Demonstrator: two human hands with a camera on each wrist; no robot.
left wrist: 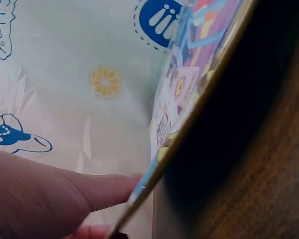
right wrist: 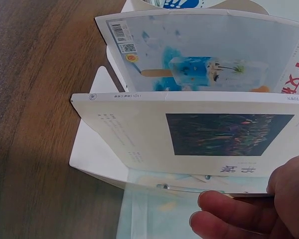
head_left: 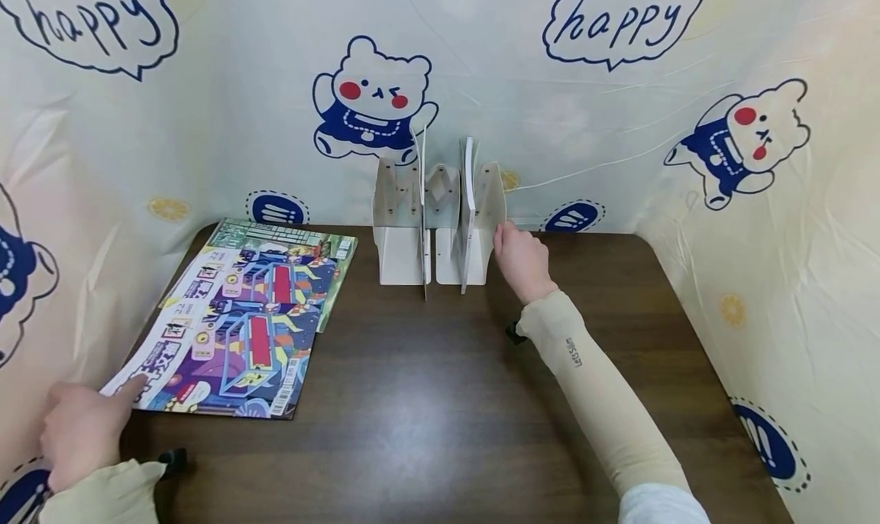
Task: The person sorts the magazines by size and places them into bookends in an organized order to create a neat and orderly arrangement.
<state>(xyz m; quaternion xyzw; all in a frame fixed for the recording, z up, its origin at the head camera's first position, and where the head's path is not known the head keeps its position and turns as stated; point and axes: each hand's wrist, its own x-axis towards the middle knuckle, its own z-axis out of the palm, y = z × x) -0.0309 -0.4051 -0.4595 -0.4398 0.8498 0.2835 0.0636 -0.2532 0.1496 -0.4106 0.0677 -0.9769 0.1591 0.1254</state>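
My left hand [head_left: 85, 436] pinches the near left corner of a colourful magazine [head_left: 257, 348], thumb on the cover. In the left wrist view that magazine's edge [left wrist: 209, 82] is raised off the wood. At the back of the table stands a white book rack [head_left: 402, 257]. My right hand [head_left: 524, 260] grips the rack's right side panel, with fingers [right wrist: 224, 206] on its outer face. Upright in the rack are a pale book [right wrist: 134, 134] with a dark picture on its cover and a light blue magazine [right wrist: 154, 55] showing an ice lolly.
Under the colourful magazine lies a greenish one [head_left: 337, 279], part of it showing at the back and right. The dark wooden table [head_left: 412, 371] is bordered by a pale printed curtain [head_left: 481, 88] at the back and sides.
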